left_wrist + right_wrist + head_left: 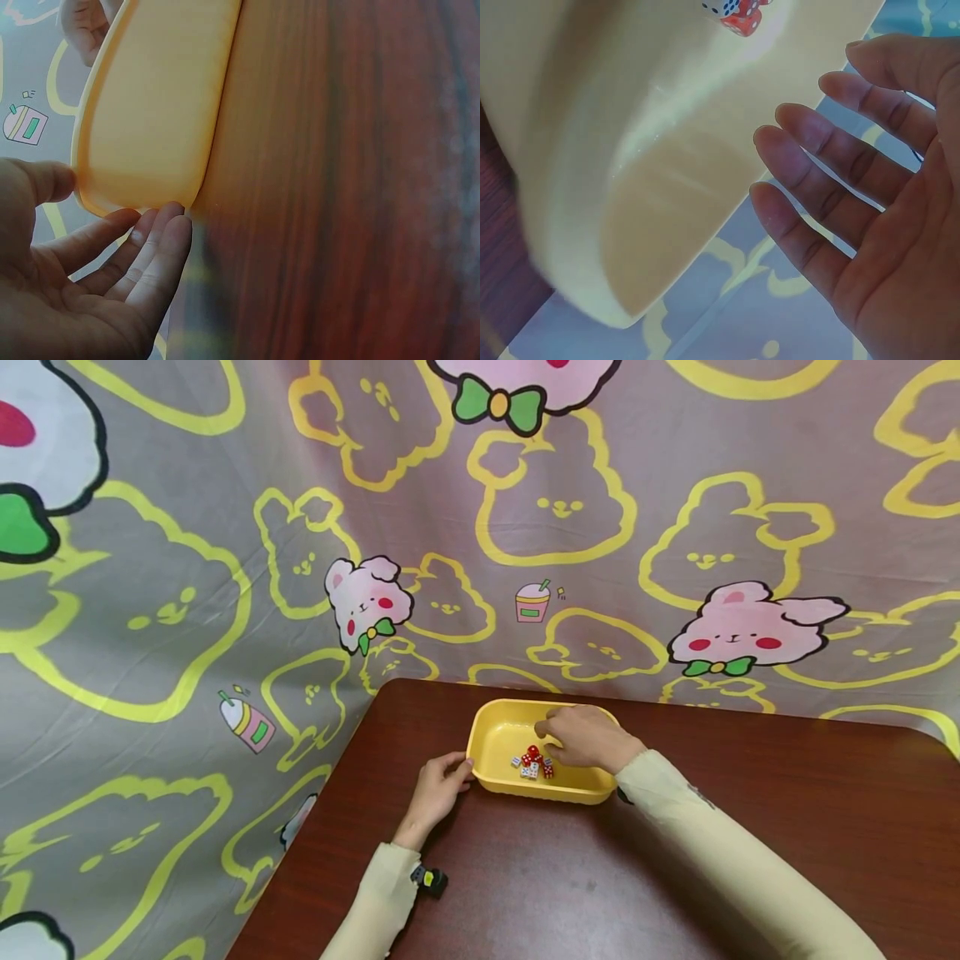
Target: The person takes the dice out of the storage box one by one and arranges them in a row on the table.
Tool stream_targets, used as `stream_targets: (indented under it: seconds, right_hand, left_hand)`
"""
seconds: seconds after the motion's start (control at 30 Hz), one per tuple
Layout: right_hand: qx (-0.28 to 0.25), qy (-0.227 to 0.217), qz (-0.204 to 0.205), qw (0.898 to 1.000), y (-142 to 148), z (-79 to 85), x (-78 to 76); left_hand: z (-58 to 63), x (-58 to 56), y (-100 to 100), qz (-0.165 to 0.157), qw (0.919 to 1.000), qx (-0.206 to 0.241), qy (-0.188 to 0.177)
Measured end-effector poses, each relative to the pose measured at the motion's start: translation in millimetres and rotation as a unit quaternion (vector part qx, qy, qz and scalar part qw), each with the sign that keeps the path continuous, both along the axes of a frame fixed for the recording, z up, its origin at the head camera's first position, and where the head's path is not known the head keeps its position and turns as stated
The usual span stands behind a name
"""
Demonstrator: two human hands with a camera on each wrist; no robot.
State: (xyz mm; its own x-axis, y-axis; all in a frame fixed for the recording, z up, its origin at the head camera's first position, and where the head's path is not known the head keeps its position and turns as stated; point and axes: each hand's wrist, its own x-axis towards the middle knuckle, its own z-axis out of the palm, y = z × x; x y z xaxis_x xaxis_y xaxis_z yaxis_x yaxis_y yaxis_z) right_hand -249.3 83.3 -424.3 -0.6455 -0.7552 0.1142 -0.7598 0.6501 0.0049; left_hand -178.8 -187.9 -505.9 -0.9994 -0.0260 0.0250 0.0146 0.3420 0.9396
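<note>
A yellow tray (pixel 491 777) with rounded corners stands on the table. Several small red and white dice (pixel 533 760) lie grouped on its floor, a red one on top. My left hand (pixel 440 789) rests at the tray's left end; in the left wrist view its fingertips (pixel 177 225) and thumb touch the rim and end wall, fingers mostly straight. My right hand (pixel 585 739) hovers above the tray's right half, palm down, right of the dice. Seen from the right wrist, its fingers are spread, slightly bent, with nothing between them.
The dark reddish-brown wooden table (pixel 540 877) extends in front of the tray and to its right. A grey curtain (pixel 442 527) with yellow bear outlines and rabbit prints hangs behind and to the left. A black strap device (pixel 430 880) sits at my left wrist.
</note>
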Motion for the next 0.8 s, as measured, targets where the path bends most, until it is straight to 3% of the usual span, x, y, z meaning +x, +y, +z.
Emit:
stream_targets:
  seconds: [0.8]
  right_hand:
    - [0.015,-0.028,-0.005,0.999,-11.2,3.4,-2.6]
  left_hand:
    - [-2.8,0.3,-1.2,0.0,1.0,-0.006,0.004]
